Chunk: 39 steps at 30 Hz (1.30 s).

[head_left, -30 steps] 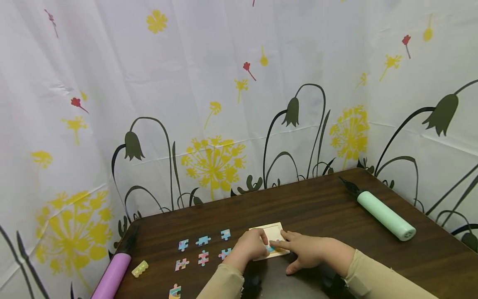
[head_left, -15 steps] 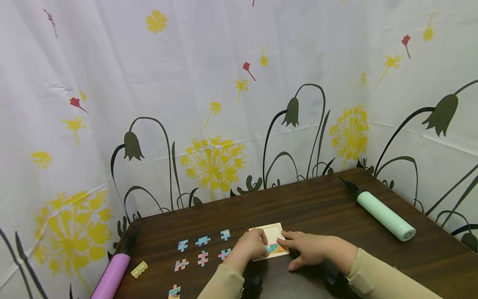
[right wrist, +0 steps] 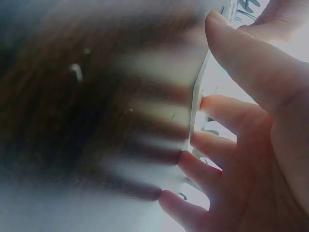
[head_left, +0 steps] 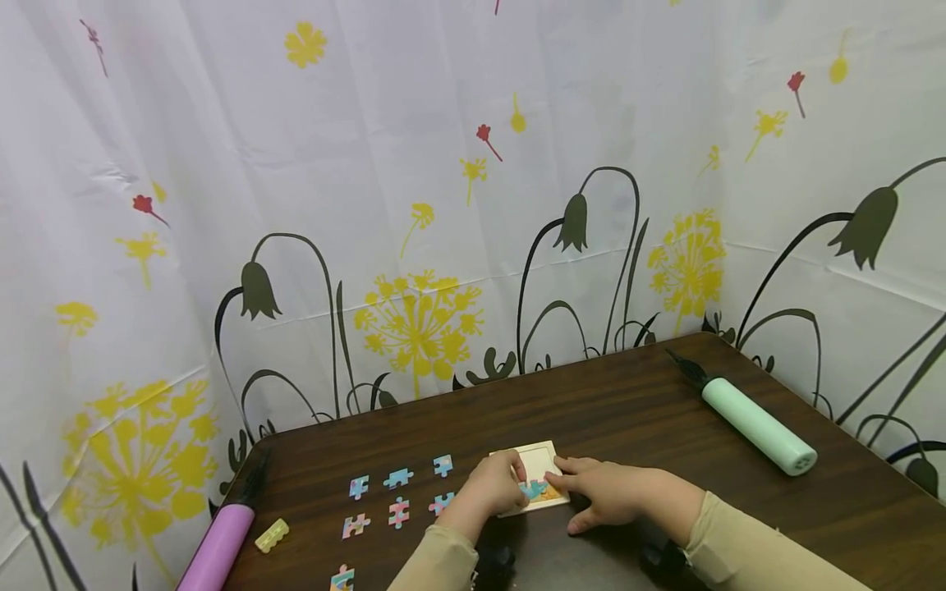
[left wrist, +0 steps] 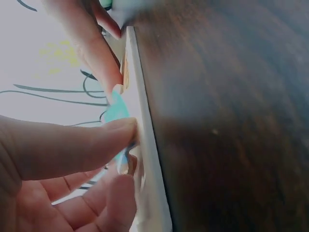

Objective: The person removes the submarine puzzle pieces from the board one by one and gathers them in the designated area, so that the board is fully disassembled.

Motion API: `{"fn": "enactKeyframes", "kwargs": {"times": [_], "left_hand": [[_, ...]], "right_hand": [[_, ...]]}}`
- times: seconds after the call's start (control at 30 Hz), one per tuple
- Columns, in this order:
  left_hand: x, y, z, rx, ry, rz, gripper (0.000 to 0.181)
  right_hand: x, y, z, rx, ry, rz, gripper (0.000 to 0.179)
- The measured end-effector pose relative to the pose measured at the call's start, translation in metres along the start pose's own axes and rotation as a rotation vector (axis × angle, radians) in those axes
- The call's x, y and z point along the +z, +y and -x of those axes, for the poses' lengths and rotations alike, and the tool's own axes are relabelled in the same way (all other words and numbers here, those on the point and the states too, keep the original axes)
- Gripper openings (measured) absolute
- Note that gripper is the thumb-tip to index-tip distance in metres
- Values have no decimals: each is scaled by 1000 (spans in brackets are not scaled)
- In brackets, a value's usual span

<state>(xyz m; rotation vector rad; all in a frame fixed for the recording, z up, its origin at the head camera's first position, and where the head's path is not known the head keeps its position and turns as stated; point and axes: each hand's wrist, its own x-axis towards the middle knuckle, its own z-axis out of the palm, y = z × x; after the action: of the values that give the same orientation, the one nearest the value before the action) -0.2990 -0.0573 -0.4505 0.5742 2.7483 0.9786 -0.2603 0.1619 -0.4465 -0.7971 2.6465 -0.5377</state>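
Observation:
A small pale wooden puzzle tray [head_left: 534,456] lies on the dark table, with teal and orange puzzle pieces [head_left: 545,490] along its near side. My left hand [head_left: 493,486] is over the tray's left part. In the left wrist view, its thumb and finger pinch a teal jigsaw piece [left wrist: 116,110] right at the tray's rim. My right hand [head_left: 619,491] rests at the tray's right edge, fingers extended and spread. Its index fingertip reaches onto the pieces, and the thumb lies apart, toward me. Part of the tray is hidden behind the left hand.
Several loose jigsaw pieces [head_left: 399,512] lie left of the tray. Further left are a yellow block [head_left: 272,535] and a purple cylinder with a dark tip [head_left: 222,542]. A mint-green cylinder [head_left: 760,427] lies at the right. A flower-patterned curtain [head_left: 414,164] stands behind the table [head_left: 606,402].
My right hand has drawn back slightly to the right, uncovering more of the teal and orange pieces. The left hand stays over the tray with little movement. The head view shifts slightly.

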Motion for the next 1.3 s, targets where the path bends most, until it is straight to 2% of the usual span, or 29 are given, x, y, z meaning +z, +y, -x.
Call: {"fn": "enactKeyframes", "kwargs": {"times": [0.17, 0.3, 0.4, 0.57, 0.77, 0.9, 1.07, 1.3], "left_hand": [[-6, -4, 2, 32, 27, 57, 18], [-21, -4, 9, 54, 45, 76, 17], [-38, -7, 19, 63, 63, 60, 15], [-73, -17, 41, 47, 82, 50, 14], [-113, -34, 72, -20, 118, 25, 15], [-131, -47, 90, -71, 138, 37, 15], [-140, -68, 107, -67, 97, 66, 13], [-130, -101, 112, 9, -53, 109, 12]], "right_hand": [[0, 0, -1, -2, 4, 11, 76], [1, -1, -2, -4, 9, 9, 76], [2, -1, -3, -1, 5, 2, 77], [4, 2, -6, 1, 4, 8, 78], [-1, 1, -3, -3, 11, 4, 78], [-2, -1, -1, 3, 13, 12, 78], [-2, -1, -1, -4, 16, 12, 77], [1, 0, 0, -12, 15, 3, 77]]}}
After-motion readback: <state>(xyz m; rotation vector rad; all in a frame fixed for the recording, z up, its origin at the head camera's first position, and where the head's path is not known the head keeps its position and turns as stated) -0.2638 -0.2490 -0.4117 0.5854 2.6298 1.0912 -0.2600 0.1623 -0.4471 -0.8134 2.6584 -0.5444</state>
